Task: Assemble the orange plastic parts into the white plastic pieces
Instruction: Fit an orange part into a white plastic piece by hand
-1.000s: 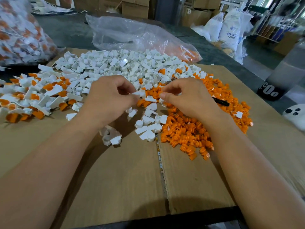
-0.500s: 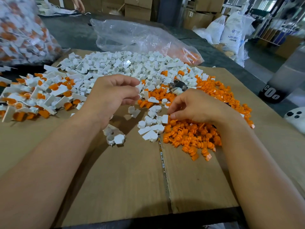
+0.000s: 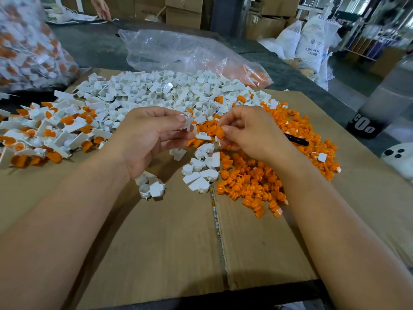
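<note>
The right hand (image 3: 250, 133) hides most of the black pen (image 3: 298, 141).

A factory or warehouse floor: stacked cardboard boxes (image 3: 183, 12), white sacks (image 3: 312, 39) printed ABS resin, and what looks like blurred metal racking (image 3: 366, 34) behind.

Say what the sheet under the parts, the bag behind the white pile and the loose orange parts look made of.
Sheet: brown cardboard, matte, with a flap seam down the middle. Bag: thin clear plastic film, glossy and crinkled. Orange parts: probably moulded plastic, smooth, identical shapes.
</note>
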